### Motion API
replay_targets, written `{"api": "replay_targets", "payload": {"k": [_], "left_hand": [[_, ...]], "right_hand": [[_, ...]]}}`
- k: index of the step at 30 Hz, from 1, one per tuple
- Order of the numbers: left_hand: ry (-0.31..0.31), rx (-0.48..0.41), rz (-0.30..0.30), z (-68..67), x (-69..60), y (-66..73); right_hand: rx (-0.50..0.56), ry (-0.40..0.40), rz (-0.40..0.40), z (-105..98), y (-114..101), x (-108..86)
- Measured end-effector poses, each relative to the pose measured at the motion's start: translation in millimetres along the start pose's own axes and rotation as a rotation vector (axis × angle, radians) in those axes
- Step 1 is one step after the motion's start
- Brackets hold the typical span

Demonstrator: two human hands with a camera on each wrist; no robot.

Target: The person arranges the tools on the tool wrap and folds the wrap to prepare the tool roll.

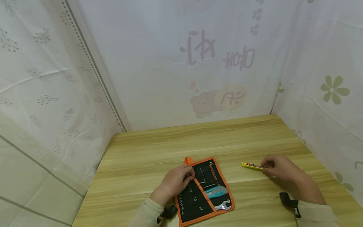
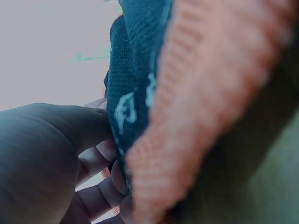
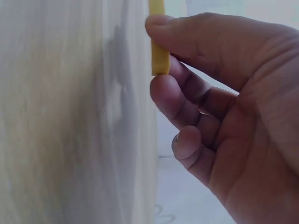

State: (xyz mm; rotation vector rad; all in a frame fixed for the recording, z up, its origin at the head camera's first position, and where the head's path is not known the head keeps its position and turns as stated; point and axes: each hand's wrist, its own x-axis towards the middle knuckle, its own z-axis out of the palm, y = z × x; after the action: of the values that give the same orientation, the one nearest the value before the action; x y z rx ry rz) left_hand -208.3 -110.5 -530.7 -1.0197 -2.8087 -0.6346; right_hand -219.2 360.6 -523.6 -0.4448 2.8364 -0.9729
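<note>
A black tool pouch (image 1: pixel 195 201) with orange edging lies on the table; a teal utility knife (image 1: pixel 216 191), a wrench (image 1: pixel 224 205) and thin metal pieces stick out of its pockets. The left hand (image 1: pixel 177 180) pinches the pocket's orange-edged upper rim at the pouch's left side; in the left wrist view the thumb and fingers of the hand (image 2: pixel 51 154) hold the dark cloth (image 2: pixel 133 93). To the right, the right hand (image 1: pixel 280 168) pinches one end of a yellow box-like strip (image 1: pixel 252 166). In the right wrist view, thumb and fingers (image 3: pixel 163 91) grip the yellow piece (image 3: pixel 160 58).
The wooden table (image 1: pixel 158 142) reaches back to a printed white curtain (image 1: pixel 158 78). More patterned cloth hangs at the left and right. An orange loop (image 1: pixel 188 160) sticks out at the pouch's top left. Dark wrist-worn devices sit by both sleeves.
</note>
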Motion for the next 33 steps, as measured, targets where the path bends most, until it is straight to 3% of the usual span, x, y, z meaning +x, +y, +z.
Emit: {"api": "replay_targets", "payload": {"k": [15,21,33], "left_hand": [[0.008,0.001,0.004,1.8,-0.5,0.5],[0.012,0.002,0.001,1.1,-0.8,1.1],[0.023,0.002,0.015,2.2,0.5,0.8]], "right_hand": [[-0.124,0.096,-0.109,8,-29,13.7],[-0.125,0.107,-0.178,11,-43,20.3],[-0.112,0.114,-0.214,26,-62,28.1]]}}
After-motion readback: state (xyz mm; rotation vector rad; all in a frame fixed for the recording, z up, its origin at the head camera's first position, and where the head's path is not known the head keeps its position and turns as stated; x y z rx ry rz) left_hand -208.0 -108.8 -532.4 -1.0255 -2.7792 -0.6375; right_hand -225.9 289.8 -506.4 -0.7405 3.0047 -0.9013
